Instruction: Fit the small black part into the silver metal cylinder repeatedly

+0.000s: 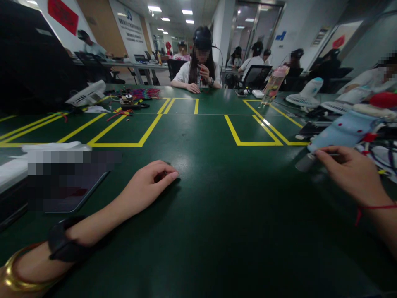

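My left hand (151, 180) rests on the green table (198, 231), its fingers curled and the thumb tip meeting a fingertip. Whatever may be between those tips is too small or hidden to make out. Over at the right, my right hand (353, 171) pinches the upper end of a small grey cylinder (305, 162) between thumb and fingers. The cylinder is tilted and low over the tabletop; whether it touches the surface I cannot tell. Just behind it lies a light blue, spotted pouch-like thing (341, 128).
A dark tablet-like slab (89, 192) lies left of my left hand. Yellow tape lines (118, 145) mark the table. Wires and tools (133, 105) lie far left, a pink-lidded bottle (274, 85) and a white fan (305, 93) far right. A person (201, 70) sits opposite.
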Action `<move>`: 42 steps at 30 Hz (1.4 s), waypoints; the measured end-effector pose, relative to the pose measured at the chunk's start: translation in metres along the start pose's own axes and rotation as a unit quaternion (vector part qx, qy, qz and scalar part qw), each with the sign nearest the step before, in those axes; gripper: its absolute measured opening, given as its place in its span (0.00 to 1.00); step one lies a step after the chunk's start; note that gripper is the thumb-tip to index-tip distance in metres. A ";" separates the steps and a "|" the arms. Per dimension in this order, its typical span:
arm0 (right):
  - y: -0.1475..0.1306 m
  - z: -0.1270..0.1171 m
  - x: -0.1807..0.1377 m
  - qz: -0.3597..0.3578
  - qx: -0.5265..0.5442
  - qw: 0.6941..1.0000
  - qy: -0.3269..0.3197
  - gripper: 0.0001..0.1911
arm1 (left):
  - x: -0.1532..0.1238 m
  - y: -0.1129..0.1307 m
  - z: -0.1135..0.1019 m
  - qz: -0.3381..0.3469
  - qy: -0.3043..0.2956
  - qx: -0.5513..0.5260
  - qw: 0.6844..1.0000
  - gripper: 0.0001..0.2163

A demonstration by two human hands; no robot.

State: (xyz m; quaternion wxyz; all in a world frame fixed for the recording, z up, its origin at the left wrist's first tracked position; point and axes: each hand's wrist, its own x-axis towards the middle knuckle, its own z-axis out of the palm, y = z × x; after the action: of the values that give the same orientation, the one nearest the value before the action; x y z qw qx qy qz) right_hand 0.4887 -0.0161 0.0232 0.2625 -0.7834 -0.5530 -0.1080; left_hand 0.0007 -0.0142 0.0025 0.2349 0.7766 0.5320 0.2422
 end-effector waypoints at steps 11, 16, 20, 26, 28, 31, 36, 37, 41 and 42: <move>-0.003 -0.004 -0.001 0.051 0.059 0.997 -0.023 0.16 | 0.000 0.001 -0.001 -0.009 -0.003 -0.016 1.000 0.13; 0.001 0.000 -0.001 0.061 0.119 0.990 -0.040 0.17 | 0.000 0.001 -0.002 -0.010 -0.005 -0.013 1.000 0.13; -0.001 0.001 -0.003 0.092 0.177 0.979 -0.037 0.21 | 0.000 0.001 -0.003 -0.016 -0.006 -0.020 1.000 0.13; 0.000 0.009 -0.001 0.132 0.264 0.955 -0.021 0.20 | 0.000 0.001 -0.001 -0.011 -0.008 -0.019 1.000 0.13; 0.002 0.013 0.000 0.135 0.310 0.941 -0.034 0.18 | 0.000 0.000 -0.001 -0.009 -0.008 -0.019 1.000 0.13; 0.002 0.014 -0.002 0.139 0.352 0.924 -0.051 0.17 | 0.000 0.000 -0.001 -0.009 -0.008 -0.018 1.000 0.13; 0.000 0.010 -0.013 0.082 0.259 0.961 -0.048 0.28 | 0.000 0.001 -0.002 -0.010 -0.008 -0.016 1.000 0.13; 0.000 0.010 -0.015 0.065 0.214 0.974 -0.034 0.30 | 0.000 0.002 -0.002 -0.009 -0.005 -0.015 1.000 0.13; -0.014 0.016 -0.024 0.005 0.157 0.987 0.021 0.30 | 0.000 0.003 0.000 -0.009 0.009 -0.006 1.000 0.13; -0.024 0.019 -0.027 -0.019 0.182 0.983 0.021 0.29 | 0.000 0.004 0.001 -0.009 0.010 -0.002 1.000 0.14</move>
State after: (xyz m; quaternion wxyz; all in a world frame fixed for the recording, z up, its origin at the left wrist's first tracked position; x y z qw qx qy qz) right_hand 0.4540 -0.0221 0.0022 0.4102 -0.7093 -0.5727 -0.0267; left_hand 0.0040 -0.0152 0.0046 0.2338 0.7690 0.5404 0.2488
